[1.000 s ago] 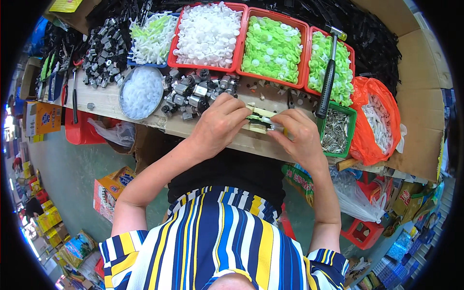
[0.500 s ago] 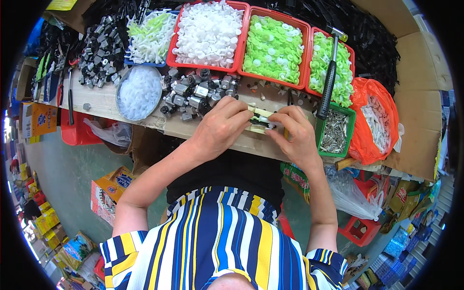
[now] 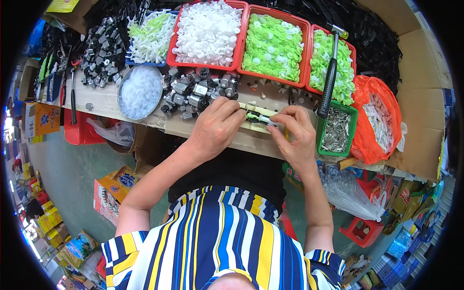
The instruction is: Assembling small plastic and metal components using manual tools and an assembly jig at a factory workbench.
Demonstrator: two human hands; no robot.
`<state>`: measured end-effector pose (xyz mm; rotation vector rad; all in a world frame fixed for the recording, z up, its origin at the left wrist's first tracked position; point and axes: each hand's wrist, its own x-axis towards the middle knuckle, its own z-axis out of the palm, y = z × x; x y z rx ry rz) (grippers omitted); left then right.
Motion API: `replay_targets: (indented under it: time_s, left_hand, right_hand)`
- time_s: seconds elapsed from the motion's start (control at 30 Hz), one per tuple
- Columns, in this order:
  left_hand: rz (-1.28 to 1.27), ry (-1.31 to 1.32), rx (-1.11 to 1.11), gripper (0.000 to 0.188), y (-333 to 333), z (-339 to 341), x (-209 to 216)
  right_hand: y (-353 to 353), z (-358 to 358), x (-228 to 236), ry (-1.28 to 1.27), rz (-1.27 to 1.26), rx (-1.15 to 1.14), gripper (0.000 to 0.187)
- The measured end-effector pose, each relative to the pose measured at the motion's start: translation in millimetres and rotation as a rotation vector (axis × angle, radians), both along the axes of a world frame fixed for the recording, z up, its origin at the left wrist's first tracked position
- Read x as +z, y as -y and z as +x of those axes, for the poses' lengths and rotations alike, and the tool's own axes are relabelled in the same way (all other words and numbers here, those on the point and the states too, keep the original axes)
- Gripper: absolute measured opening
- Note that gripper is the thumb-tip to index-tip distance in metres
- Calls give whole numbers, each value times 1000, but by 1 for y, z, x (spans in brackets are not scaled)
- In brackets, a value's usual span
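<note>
My left hand [image 3: 217,126] has its fingers bent and pressed together at the left end of a small assembly with bright green and white plastic parts [image 3: 258,117]. Exactly what lies under those fingertips is hidden. On the other side, my right hand [image 3: 296,136] pinches the white end of the same assembly between thumb and fingers. Cream-coloured strips of a small holder [image 3: 257,128] show above and below the parts, on the table edge. Close behind my left hand lies a heap of small silver-and-black motors [image 3: 197,91].
Red trays hold white discs [image 3: 208,34], green discs [image 3: 273,48] and more green pieces [image 3: 331,65]. A hammer [image 3: 331,72] leans across the right tray and a green tray of metal pins [image 3: 337,130]. Left stands a round dish of translucent pieces [image 3: 140,92]; far right, a red bag [image 3: 377,121].
A bright green part now shows between my hands, where dark and white parts showed before. My left hand has shifted slightly left; my right hand stays nearly in place.
</note>
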<state>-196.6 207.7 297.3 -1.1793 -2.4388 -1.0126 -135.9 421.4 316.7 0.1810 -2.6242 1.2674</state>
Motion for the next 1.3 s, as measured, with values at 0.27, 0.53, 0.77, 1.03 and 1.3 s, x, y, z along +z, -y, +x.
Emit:
replay_targets:
  time_s: [0.27,0.53,0.77,1.03,1.3]
  left_hand:
    - [23,-33,52,17,-7,6,1]
    - [35,26,109,10,-8,6,3]
    - [40,28,82,12,-3,9,3]
    - [72,-40,59,26,6,12,-9]
    - [-187,-299,-61,40,13,13,-19]
  right_hand:
    - [26,-16,-3,-177,143,67,23]
    - [29,-21,3,-186,165,52,21]
    - [30,-25,4,-150,206,74,17]
    - [33,-30,17,-51,447,198,17]
    - [32,-33,17,-120,545,241,11]
